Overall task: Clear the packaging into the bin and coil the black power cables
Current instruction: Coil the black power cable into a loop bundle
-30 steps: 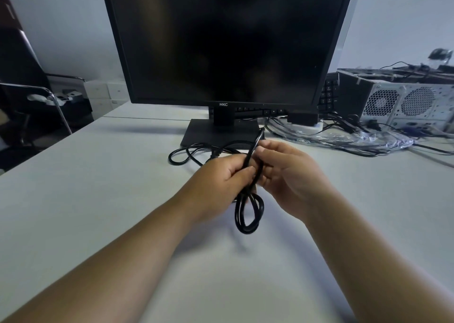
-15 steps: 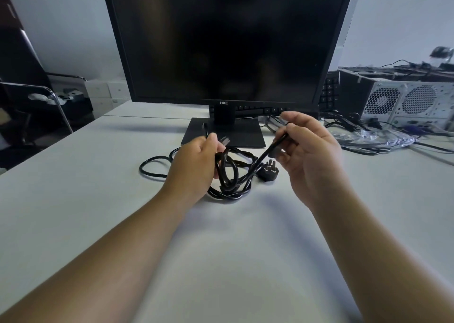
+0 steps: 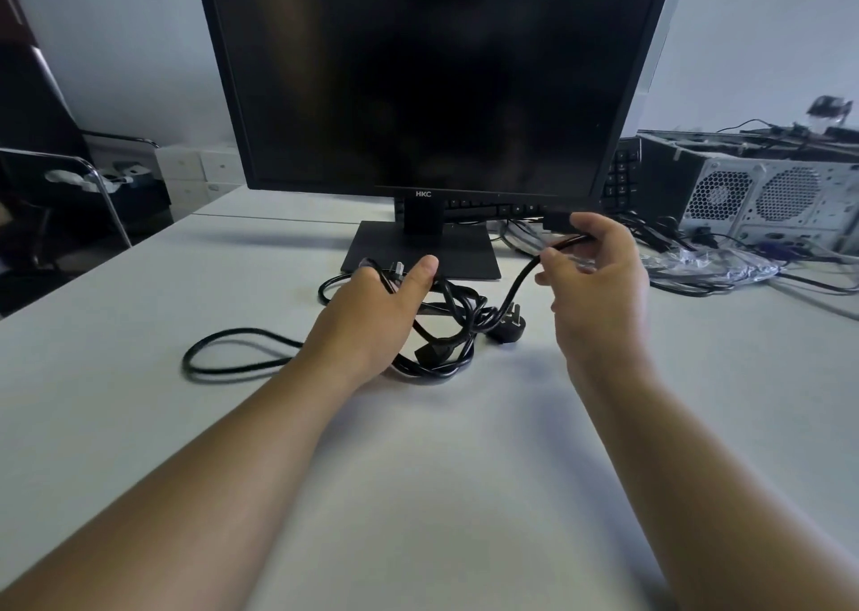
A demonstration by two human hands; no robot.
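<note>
Black power cable (image 3: pixel 446 331): tangled heap on counter (image 3: pixel 139 331), mid-width, before monitor base (image 3: pixel 420 250). Left hand (image 3: pixel 372 317) grips its loops; right hand (image 3: pixel 599 280) pinches a raised strand.

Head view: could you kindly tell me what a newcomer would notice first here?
A big dark monitor fills the top centre. Below it, on the white table, lies a tangled black cable; the left hand grips it while the right hand pinches one strand raised to the right.
</note>
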